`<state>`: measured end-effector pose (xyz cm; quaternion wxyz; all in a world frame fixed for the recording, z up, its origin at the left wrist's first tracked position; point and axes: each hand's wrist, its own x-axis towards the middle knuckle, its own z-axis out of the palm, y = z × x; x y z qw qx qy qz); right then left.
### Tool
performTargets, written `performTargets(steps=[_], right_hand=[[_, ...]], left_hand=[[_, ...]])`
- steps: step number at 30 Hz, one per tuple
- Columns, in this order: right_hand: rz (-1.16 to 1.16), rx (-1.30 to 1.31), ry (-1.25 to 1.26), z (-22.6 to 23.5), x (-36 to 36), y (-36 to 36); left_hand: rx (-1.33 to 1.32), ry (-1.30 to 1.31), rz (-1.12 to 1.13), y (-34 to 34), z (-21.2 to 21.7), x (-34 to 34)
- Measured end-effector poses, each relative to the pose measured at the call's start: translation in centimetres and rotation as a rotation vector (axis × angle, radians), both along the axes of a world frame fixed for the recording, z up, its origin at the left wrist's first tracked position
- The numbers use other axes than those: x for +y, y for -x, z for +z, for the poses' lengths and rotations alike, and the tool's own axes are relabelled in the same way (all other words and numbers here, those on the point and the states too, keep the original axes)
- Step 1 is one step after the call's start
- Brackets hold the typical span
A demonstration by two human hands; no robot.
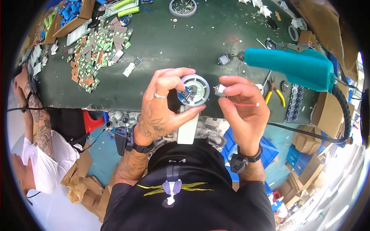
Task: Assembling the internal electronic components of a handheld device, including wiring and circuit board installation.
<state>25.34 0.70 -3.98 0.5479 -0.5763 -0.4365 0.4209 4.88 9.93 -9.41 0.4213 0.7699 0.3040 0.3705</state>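
Note:
My left hand (pixel 162 101) holds a white handled device (pixel 189 129) by its round head (pixel 197 88), in which a small blue circuit board (pixel 185 95) sits. My right hand (pixel 244 106) pinches a small silver motor (pixel 219 90) with a red wire (pixel 243 103) just to the right of that round head. Both hands hover above the near edge of the dark green table (pixel 185 46).
A teal hot-glue gun (pixel 296 65) lies at the right, yellow-handled pliers (pixel 275 96) beside it. A heap of small green circuit boards (pixel 96 50) covers the left. A round dish of small parts (pixel 183 7) stands at the back. Another person (pixel 38 138) sits at the left. Cardboard boxes lie on the floor.

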Motion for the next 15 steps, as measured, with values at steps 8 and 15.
performTargets(steps=[8,15], right_hand=[[-0.033,-0.168,-0.079,1.0,0.4,0.3],[0.274,-0.241,0.380,4.0,0.9,2.1]], left_hand=[[-0.021,-0.007,-0.017,0.3,-0.2,0.2],[-0.074,0.015,0.042,-0.3,-0.3,-0.1]])
